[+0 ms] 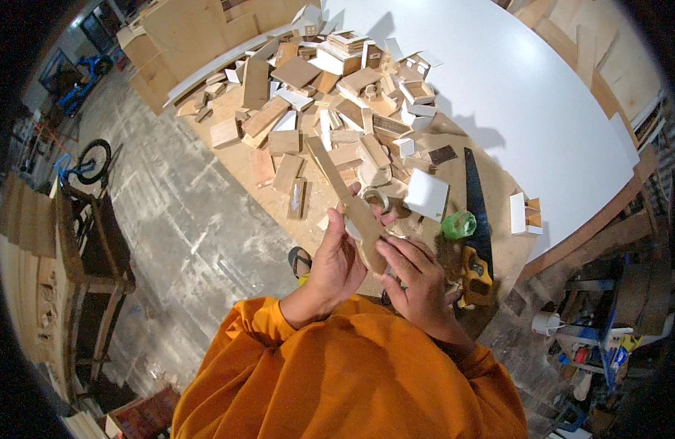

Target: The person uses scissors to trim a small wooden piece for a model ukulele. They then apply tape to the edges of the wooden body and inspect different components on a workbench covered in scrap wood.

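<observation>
A flat, light-brown wooden piece (363, 225), wide at the near end and narrowing to a long strip at the far end, is held tilted before my chest. My left hand (330, 260) grips its left side, thumb up along the edge. From the right, my right hand (414, 274) closes on the near end, fingers lying over its face. A pale ring like a tape roll (376, 197) sits just beyond the piece. To the right are a white square board (426, 196), a green translucent plastic container (458, 224) and a handsaw (476, 274) with a yellow handle.
Wooden offcuts (297, 73) are heaped over the far part of the worktable. A large white panel (557, 110) covers its right side, with a small white-and-wood box (526, 214) near its edge. Wooden furniture (74, 285) stands left; a tool-laden rack (601, 329) is right.
</observation>
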{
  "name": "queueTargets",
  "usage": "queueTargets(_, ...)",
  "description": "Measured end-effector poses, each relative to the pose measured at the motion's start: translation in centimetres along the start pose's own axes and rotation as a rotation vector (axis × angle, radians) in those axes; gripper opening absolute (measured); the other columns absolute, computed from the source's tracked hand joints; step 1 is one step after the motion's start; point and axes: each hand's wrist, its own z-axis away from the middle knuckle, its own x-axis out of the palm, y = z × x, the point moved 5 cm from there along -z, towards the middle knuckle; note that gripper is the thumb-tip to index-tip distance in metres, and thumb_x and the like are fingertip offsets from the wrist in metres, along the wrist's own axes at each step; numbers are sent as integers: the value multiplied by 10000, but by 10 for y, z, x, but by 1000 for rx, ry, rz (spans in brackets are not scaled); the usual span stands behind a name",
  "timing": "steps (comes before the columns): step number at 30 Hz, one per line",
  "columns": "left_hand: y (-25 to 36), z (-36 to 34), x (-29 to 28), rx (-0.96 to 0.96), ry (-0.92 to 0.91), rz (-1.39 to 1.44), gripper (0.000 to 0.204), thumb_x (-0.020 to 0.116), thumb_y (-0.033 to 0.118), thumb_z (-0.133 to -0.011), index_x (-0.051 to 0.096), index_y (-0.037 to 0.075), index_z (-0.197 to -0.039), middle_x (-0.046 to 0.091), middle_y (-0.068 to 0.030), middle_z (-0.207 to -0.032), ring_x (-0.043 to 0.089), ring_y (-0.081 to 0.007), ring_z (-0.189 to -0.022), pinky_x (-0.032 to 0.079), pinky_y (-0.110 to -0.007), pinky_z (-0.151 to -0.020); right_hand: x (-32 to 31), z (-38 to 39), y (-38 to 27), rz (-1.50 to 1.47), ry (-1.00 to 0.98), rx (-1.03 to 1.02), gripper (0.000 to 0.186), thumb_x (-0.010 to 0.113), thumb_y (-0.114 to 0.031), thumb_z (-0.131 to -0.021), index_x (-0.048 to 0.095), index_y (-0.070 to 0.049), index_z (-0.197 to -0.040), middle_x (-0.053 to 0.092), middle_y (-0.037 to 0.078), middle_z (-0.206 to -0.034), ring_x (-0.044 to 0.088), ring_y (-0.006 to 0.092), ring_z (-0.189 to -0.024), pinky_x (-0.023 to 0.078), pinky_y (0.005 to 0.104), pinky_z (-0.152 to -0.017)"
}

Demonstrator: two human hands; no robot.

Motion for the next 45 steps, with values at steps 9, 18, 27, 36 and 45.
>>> queueTargets(9, 1, 6, -12, -17, 180, -297, 462, 555, 138, -933, 380, 56, -1353, 593, -67, -1181, 619, -146, -977, 530, -297, -818, 19, 20, 46, -873, 182, 598, 267, 532, -185, -945, 614, 59, -1019, 662, 117, -867, 645, 141, -731, 551, 260, -643)
queueTargets(18, -4, 6, -27, -14, 168, -345, 312, 556, 134, -930, 523, 22, -1219, 615, -82, -1152, 604, -165, -1025, 496, -309, -880, 30, 27, 62, -1010, 140, 797, 291, 541, -229, -949, 622, 39, -1026, 657, 85, -869, 640, 115, -712, 566, 249, -616)
queueTargets(27, -11, 3, -14, -68, 142, -112, 349, 504, 156, -958, 441, 42, -1281, 550, -79, -1242, 562, -191, -1102, 467, -346, -945, 32, 25, 56, -1001, 125, 815, 307, 528, -240, -954, 631, 46, -994, 657, 72, -840, 628, 105, -671, 558, 234, -603)
queueTargets(36, -9, 2, -5, -48, 108, -141, 349, 507, 170, -957, 452, 24, -1269, 559, -94, -1227, 561, -207, -1111, 470, -352, -950, 32, 26, 55, -1026, 140, 776, 273, 527, -197, -947, 624, 58, -967, 660, 89, -829, 645, 131, -658, 561, 242, -588)
queueTargets(45, -11, 2, -10, -42, 179, -137, 322, 517, 150, -952, 467, 30, -1246, 568, -96, -1202, 568, -211, -1096, 478, -357, -938, 31, 25, 55, -1047, 133, 756, 265, 518, -176, -945, 619, 61, -1007, 666, 108, -898, 652, 137, -695, 570, 254, -611)
